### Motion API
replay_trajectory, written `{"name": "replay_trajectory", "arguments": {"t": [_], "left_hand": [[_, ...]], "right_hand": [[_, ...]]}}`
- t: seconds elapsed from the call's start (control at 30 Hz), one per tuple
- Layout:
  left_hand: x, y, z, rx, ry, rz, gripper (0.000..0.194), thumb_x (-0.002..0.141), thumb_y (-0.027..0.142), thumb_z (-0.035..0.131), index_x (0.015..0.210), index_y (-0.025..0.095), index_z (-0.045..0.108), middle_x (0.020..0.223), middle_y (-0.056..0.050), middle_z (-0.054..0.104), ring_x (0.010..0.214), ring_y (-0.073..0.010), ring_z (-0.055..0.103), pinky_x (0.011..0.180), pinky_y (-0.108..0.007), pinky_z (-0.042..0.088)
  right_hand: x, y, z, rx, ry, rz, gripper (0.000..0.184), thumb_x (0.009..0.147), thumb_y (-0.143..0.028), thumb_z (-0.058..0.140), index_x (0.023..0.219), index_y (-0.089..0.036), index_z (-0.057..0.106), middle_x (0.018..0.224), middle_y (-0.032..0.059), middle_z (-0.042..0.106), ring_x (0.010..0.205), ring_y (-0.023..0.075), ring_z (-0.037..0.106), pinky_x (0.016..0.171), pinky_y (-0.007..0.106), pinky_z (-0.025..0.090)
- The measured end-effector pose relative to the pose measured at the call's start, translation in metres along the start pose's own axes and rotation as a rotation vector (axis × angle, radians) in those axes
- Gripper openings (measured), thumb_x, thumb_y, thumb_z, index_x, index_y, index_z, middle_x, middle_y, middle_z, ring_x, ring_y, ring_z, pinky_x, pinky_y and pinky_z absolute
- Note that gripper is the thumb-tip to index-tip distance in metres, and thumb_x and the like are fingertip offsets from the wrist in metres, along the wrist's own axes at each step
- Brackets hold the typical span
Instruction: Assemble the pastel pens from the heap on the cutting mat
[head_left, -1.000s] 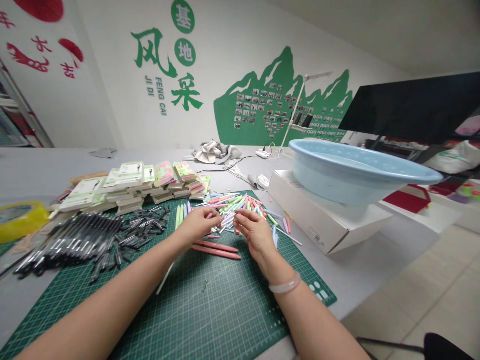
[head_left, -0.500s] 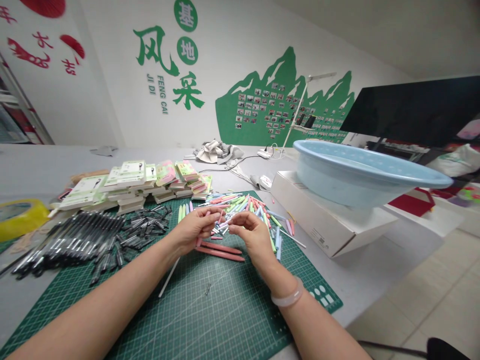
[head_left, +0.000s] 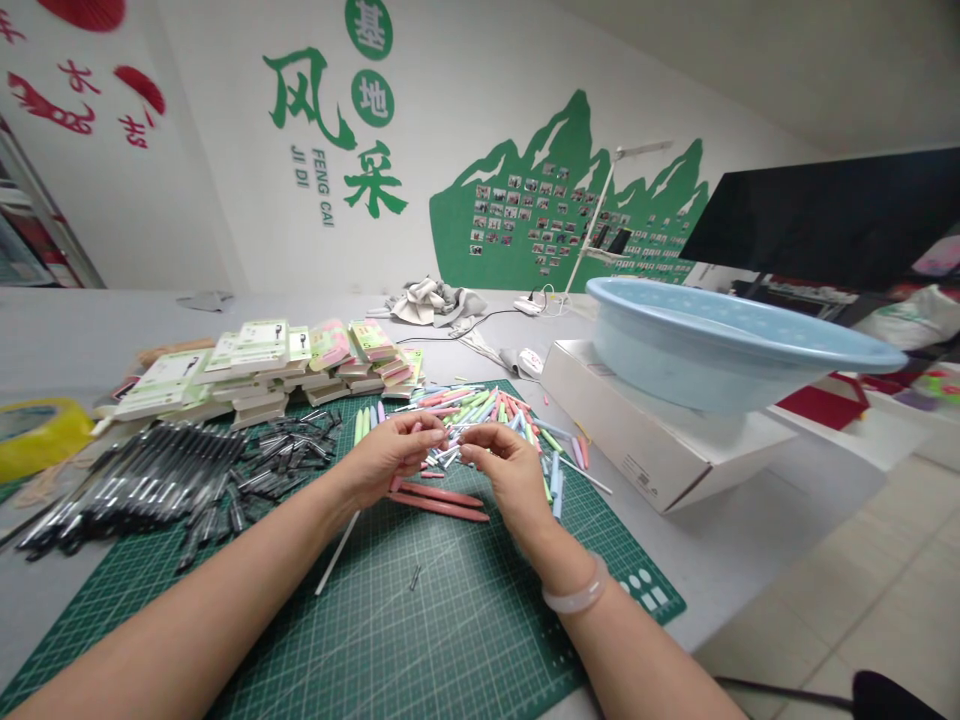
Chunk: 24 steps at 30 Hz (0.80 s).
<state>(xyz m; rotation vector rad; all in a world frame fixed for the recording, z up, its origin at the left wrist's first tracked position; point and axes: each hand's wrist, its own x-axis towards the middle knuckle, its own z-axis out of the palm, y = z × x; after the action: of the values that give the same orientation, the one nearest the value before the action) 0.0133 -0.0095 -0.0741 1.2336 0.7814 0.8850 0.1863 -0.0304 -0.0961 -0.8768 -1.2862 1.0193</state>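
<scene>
My left hand [head_left: 390,460] and my right hand [head_left: 504,470] meet above the green cutting mat [head_left: 450,630], fingertips nearly touching. Each pinches a thin pale pen part, partly hidden by the fingers. Just beyond them lies a loose heap of pastel pen barrels [head_left: 487,415]. Two longer pink pen barrels [head_left: 439,503] rest under my wrists. To the left sit rows of black pens [head_left: 142,490] and a pile of small black pen parts [head_left: 285,460]. A white thin stick [head_left: 337,552] lies below my left wrist. A pale bangle [head_left: 576,585] circles my right wrist.
Stacks of packaged cards [head_left: 262,365] stand behind the mat on the grey table [head_left: 90,340]. At right, a pale blue plastic basin [head_left: 720,345] sits on a white cardboard box [head_left: 637,440]. A yellow tape roll [head_left: 37,440] lies at far left.
My hands have come closer together since the oldest frame, with fingers now pinched. Between the last two frames they barely move, and the view shifts only slightly.
</scene>
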Motion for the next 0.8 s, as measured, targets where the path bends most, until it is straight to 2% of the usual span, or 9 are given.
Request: {"name": "replay_trajectory", "arguments": {"t": [0.27,0.4,0.6,0.8], "left_hand": [[-0.0003,0.0019,0.0021,0.084,0.067,0.007,0.028,0.071,0.041,0.065,0.078,0.016,0.054,0.05,0.009,0.031,0.038,-0.0023,0.018,0.039,-0.018,0.011],[0.0005,0.0015,0.0025,0.18,0.09,0.042,0.027,0.072,0.041,0.063,0.075,0.016,0.053,0.049,0.009,0.033,0.039,-0.0029,0.02,0.039,-0.018,0.015],[0.0002,0.0026,0.004,0.355,0.165,0.096,0.023,0.072,0.038,0.061,0.076,0.016,0.055,0.06,0.005,0.046,0.044,-0.0046,0.029,0.041,-0.016,0.023],[-0.0018,0.0077,0.0018,0.579,0.173,0.174,0.021,0.07,0.036,0.061,0.074,0.016,0.058,0.059,0.005,0.044,0.053,-0.0084,0.037,0.044,-0.017,0.028]], "right_hand": [[-0.0018,-0.0052,0.0005,-0.02,-0.022,-0.004,0.014,0.071,-0.021,0.063,0.083,-0.02,0.069,0.079,0.0021,0.068,0.068,0.0156,0.061,0.066,0.028,0.049],[-0.0019,-0.0045,0.0013,-0.027,-0.03,-0.01,0.014,0.071,-0.021,0.064,0.082,-0.02,0.07,0.082,0.0029,0.069,0.068,0.0158,0.061,0.068,0.029,0.049],[-0.0022,-0.0032,0.0021,-0.061,-0.045,-0.026,0.014,0.07,-0.02,0.064,0.082,-0.02,0.07,0.083,0.0032,0.068,0.077,0.0182,0.061,0.069,0.029,0.05],[-0.005,-0.002,0.004,-0.124,-0.025,-0.066,0.014,0.069,-0.019,0.063,0.083,-0.021,0.066,0.08,0.0013,0.066,0.074,0.0166,0.061,0.067,0.028,0.05]]}}
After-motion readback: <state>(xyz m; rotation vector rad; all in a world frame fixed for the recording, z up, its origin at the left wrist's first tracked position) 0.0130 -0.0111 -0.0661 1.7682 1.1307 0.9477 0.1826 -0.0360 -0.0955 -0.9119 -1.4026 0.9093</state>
